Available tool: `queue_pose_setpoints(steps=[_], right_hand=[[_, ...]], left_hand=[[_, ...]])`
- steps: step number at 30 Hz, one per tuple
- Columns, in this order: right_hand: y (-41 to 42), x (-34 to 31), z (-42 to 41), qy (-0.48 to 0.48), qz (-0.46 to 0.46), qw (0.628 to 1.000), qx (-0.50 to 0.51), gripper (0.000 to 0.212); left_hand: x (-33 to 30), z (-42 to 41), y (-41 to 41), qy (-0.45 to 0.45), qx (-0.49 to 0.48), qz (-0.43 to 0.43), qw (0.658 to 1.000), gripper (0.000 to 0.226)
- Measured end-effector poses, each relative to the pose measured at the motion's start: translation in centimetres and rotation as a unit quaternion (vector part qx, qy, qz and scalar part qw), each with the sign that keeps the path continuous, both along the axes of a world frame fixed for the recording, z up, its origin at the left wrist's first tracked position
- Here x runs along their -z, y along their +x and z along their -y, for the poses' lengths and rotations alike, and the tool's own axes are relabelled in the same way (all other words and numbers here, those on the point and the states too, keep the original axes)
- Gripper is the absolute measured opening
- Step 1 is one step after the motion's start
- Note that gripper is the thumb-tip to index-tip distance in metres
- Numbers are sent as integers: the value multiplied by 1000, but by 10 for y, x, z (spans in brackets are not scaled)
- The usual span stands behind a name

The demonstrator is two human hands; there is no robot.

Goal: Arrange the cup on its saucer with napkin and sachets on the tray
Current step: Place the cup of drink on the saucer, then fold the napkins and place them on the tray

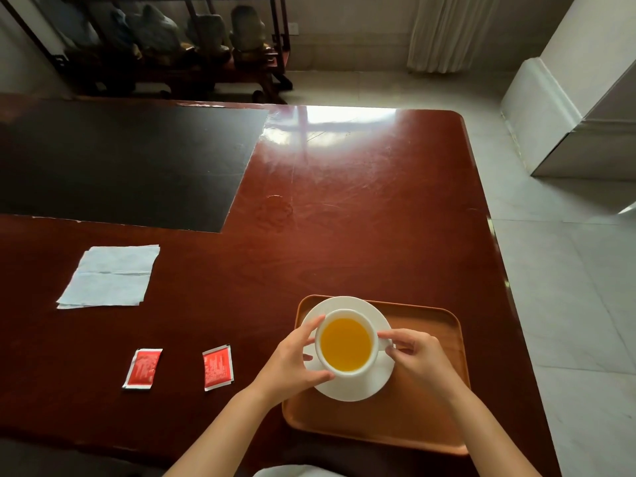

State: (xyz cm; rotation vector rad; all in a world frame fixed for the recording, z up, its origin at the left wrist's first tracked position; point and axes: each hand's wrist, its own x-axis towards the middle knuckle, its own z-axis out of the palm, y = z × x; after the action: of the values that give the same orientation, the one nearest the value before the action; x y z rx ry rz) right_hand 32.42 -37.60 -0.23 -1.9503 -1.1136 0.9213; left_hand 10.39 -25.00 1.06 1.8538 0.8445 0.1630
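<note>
Cup (346,344) of yellow drink stood upright on saucer (354,387), handle pointing right.
Left hand (292,359) cupped its side; right hand (418,356) pinched the handle.

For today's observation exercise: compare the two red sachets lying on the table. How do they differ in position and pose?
The left sachet lies farther from the tray; the right sachet lies nearer it. The left sachet leans its top edge to the right, while the right sachet leans slightly the other way. The left sachet is the one more nearly below the napkin. Both are red, flat, sealed, lying on the table, not yet on the tray.
</note>
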Motion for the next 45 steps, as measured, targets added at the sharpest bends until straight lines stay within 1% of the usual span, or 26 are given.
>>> queue_pose_setpoints(steps=[9,11,13,15,16,18,19,21,23,27,31,37,39,45], right_hand=[[-1,-7,0,0,-19,1000,9,33],[1,-13,-3,6,-5,1000,8,31],[3,-20,-9,12,34,999,-2,28],[-1,-30,-19,13,98,995,-27,24],[-5,-36,-26,11,144,989,-40,22],[-17,-49,-41,9,246,967,-62,20],[-25,-55,-50,9,286,955,-76,21],[-42,-65,-68,10,340,933,-115,26],[-61,-74,-84,23,367,917,-153,27],[-93,-85,-109,60,363,909,-196,27],[-126,-94,-127,69,371,896,-235,26],[-179,-98,-141,83,370,886,-266,29],[-200,-95,-141,78,372,883,-276,29],[-291,-79,-140,60,372,880,-288,29]], left_hand=[[1,1,-1,-12,5,-3,1000,91],[0,0,-4,-15,3,-8,1000,92],[-6,-5,-7,-1,-7,-20,1000,86],[-16,-12,-8,44,-20,-43,998,67],[-22,-16,-8,83,-25,-60,994,55],[-37,-22,-7,184,-32,-100,977,33],[-44,-24,-7,233,-42,-114,965,27],[-56,-28,-7,305,-67,-131,941,23],[-66,-31,-12,351,-89,-148,920,24],[-76,-31,-38,403,-133,-190,885,27],[-80,-28,-76,408,-172,-243,863,34],[-84,-29,-140,404,-224,-262,847,36],[-82,-26,-163,398,-241,-259,847,37],[-66,-16,-253,353,-257,-254,863,41]])
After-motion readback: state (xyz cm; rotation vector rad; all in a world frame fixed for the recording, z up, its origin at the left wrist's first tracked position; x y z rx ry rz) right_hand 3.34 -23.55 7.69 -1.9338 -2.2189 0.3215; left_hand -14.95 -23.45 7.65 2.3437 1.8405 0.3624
